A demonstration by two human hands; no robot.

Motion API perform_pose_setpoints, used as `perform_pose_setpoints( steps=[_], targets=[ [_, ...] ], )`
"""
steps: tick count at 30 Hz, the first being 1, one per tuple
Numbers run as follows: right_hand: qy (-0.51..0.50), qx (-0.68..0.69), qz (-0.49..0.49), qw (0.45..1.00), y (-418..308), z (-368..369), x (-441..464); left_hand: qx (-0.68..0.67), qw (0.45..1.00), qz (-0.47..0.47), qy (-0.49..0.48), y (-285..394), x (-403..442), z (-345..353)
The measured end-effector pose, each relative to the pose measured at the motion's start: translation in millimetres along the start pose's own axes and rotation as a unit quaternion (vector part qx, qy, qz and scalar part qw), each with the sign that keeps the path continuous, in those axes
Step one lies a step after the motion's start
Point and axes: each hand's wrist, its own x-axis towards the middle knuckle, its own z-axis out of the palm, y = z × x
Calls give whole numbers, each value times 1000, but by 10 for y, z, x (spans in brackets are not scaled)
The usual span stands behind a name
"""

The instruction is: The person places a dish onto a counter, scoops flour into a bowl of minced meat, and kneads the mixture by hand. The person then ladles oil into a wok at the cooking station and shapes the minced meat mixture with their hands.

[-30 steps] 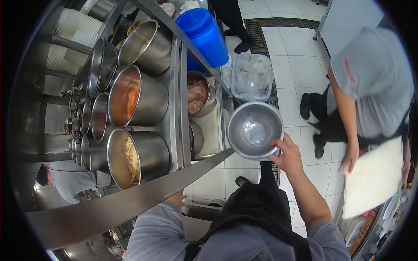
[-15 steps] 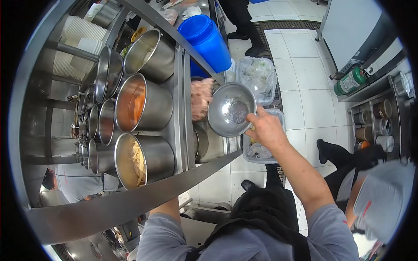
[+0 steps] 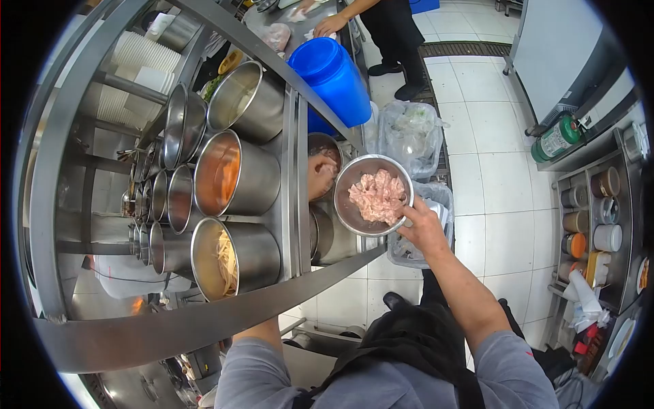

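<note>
My right hand (image 3: 424,226) grips the rim of a metal bowl (image 3: 344,217), thumb over the edge. A heap of pale pink raw meat (image 3: 378,196) lies in the bowl, which tilts toward me. Under the shelf edge, my left hand (image 3: 323,176) is at the mouth of a round metal pot (image 3: 324,142), left of the bowl. Its fingers are partly hidden and in shadow, so whether they hold anything is unclear. The shelf hides most of my left forearm.
Deep metal pots with orange strips (image 3: 228,178) and pale yellow strips (image 3: 227,262) stand on the shelf (image 3: 294,198). Beyond are a blue barrel (image 3: 334,82) and a lined clear tub (image 3: 411,140). Another person's hand (image 3: 330,26) works at the far counter.
The blurred clump of meat that hung left of the bowl is now inside it. My left hand has come into view at the pot. The person at right has moved mostly out of view.
</note>
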Motion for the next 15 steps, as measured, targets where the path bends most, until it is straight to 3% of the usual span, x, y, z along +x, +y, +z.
perform_pose_setpoints(
  steps=[15],
  targets=[
    [-66, -8, 47, 997, 52, -547, -232, -45, 990, -130, 7, -354, -943, -55]
  ],
)
